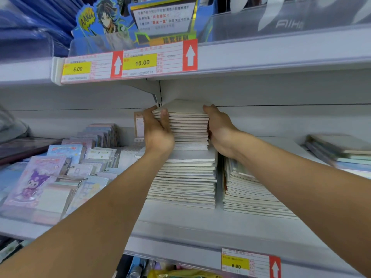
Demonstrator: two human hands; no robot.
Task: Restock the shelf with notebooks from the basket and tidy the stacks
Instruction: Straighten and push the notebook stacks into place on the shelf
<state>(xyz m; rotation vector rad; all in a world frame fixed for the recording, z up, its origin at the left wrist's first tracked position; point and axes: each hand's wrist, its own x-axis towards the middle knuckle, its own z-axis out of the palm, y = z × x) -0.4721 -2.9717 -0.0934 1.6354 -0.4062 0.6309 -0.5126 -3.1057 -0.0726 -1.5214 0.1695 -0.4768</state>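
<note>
A batch of white notebooks [188,127] sits on top of a taller stack of notebooks [184,181] on the grey shelf [180,223]. My left hand [157,131] presses its left side, thumb on the top cover. On the right side, my right hand [218,129] clasps the same batch. The batch is narrower than the stack under it and set towards the back. A second notebook stack [249,191] lies to the right, partly under my right forearm. No basket is in view.
Ring-bound cartoon notepads [60,177] fill the shelf's left part. More notebooks [341,151] lie at the far right. The shelf above [281,51] hangs close over the batch, with price tags [128,63]. A price tag [251,263] marks the front edge.
</note>
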